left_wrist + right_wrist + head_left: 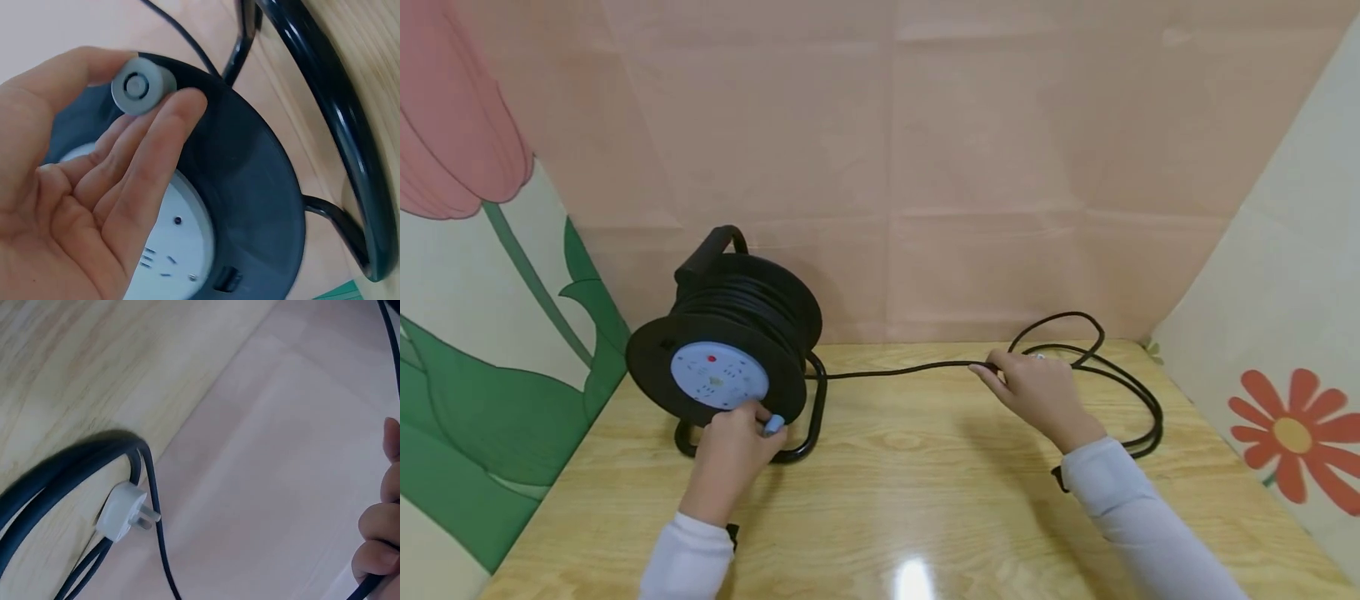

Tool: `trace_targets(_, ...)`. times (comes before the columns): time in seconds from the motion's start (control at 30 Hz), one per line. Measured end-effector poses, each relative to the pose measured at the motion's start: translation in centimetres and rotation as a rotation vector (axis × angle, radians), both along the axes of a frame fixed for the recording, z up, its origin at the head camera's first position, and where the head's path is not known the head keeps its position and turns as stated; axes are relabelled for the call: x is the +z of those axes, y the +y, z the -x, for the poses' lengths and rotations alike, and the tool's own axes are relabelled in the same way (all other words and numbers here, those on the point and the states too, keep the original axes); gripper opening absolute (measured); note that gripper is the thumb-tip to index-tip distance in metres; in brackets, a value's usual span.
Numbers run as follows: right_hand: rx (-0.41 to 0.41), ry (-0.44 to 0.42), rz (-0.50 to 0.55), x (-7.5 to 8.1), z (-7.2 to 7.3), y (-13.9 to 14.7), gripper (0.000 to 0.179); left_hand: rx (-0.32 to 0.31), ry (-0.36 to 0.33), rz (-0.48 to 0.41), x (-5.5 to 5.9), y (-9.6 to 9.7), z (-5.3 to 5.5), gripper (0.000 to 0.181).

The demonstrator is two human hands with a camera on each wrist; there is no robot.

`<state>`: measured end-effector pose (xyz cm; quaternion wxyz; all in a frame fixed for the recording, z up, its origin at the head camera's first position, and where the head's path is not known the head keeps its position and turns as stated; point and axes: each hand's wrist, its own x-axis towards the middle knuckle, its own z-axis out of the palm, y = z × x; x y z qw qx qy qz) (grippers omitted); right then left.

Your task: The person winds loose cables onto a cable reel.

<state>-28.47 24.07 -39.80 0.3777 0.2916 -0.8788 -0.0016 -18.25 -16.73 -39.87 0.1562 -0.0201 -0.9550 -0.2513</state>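
On the left of the bench [880, 508], a black cable reel [651, 371] on its tubular stand [818, 412], socket panel [718, 367] facing the person. Left hand [733, 446] pinches the grey crank knob [134, 87] near the front flange's edge. Right hand [1041, 387], well apart to the right, has its fingers curled round the cable [902, 370], which runs nearly straight from the reel.

Beyond the right hand, slack loops [1153, 408]; white plug [122, 511] among them, pins crossing a strand. Cannot tell whether they touch.

Risks, as judged: if the reel turns, a loose right-hand grip would let turns lie slack or bunch on one side of the drum; too tight, and the pull could tip or drag the stand, since neither hand steadies it. Crossed loops might knot, or the pins snag, if drawn in carelessly. The knob seems small for its pinch; a slip could free the drum to spin back and loosen its winding.
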Motion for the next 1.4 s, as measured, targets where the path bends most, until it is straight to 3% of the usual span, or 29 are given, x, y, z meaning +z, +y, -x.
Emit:
trace_targets(0.17,0.021,0.001,0.011,0.0,0.0,0.3,0.037,-0.006,-0.139,-0.064,-0.5,-1.3,0.6,0.026)
trace_targets(0.37,-0.011,-0.023,0.091,-0.1,-0.1,0.4,0.042,-0.006,-0.220,-0.086,-0.7,-2.9,0.9,0.032)
trace_targets(0.67,0.053,-0.055,0.100,-0.4,0.2,-0.4,0.044,0.020,-0.272,-0.089,-0.9,-4.5,1.0,0.024)
trace_targets(0.93,0.150,-0.125,0.046,-1.1,0.1,-1.2,0.034,0.046,-0.322,-0.089,-1.2,-6.7,1.0,0.035)
trace_targets(1.4,0.097,-0.073,0.080,-1.8,0.0,0.0,0.042,0.149,-0.326,-0.103,-1.7,-8.8,0.7,0.038)
